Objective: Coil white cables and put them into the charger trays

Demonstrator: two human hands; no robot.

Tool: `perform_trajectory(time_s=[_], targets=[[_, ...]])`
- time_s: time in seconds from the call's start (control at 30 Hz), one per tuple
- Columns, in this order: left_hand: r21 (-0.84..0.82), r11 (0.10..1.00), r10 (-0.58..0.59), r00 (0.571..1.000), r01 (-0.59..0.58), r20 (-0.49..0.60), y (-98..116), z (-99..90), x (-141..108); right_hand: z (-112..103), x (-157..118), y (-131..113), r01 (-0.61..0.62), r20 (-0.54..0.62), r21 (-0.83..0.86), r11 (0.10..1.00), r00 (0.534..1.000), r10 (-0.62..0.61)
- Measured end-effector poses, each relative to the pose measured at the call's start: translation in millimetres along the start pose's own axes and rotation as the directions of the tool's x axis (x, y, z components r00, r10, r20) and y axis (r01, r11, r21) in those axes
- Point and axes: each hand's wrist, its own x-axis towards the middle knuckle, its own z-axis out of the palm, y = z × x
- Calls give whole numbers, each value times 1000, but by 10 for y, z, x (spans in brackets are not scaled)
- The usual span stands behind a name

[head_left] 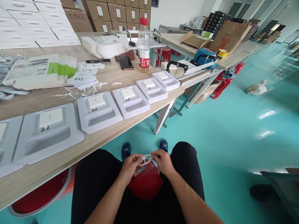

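My left hand (128, 169) and right hand (163, 161) are right in front of me at 6 o'clock, above my black trousers (98, 189). The fingers (156, 153) of both hands are closed, pinching a small coil of white cable (145, 159) between them, just above a red plastic piece (146, 183) between my knees. Past the coil, at 12 o'clock, my blue slippers (125, 151) rest on the teal floor (233, 130).

At 9 o'clock, the edge of a wood-grain counter (35, 183) runs beside my left leg. A row of white moulded trays (98, 112) sweeps along it toward 1 o'clock, each showing a white charger block (96, 101) in its upper recess. Behind them lie paper strips (77, 93), and at 10 o'clock a green-and-white printed carton blank (39, 71) sits by a heap of coiled white cables (9, 77). Farther out at 12 o'clock stand a plastic bottle (143, 46) and a smartphone (125, 62), with a heat sealer (177, 66) at 1 o'clock. Stacked cardboard cartons (119, 12) fill the far distance.
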Motion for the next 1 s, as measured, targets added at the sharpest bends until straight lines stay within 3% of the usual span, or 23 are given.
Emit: perform_trajectory(time_s=[0.23,0.4,0.53,0.77,1.0], targets=[[24,1000,5,1000,-5,9,-29,6,28,-50,-17,-40,50,21,-162,986,999,-47],[145,985,102,994,-94,-48,-70,21,79,-65,-42,-90,53,63,-325,944,997,-34],[261,950,198,977,-173,-75,-83,5,94,-8,-86,-82,-8,74,-362,932,997,37],[354,908,264,962,-224,-70,-132,36,67,99,-103,-47,-149,42,-107,983,987,154],[180,965,200,979,-188,-49,-168,89,79,203,-69,-29,-234,89,216,948,972,219]])
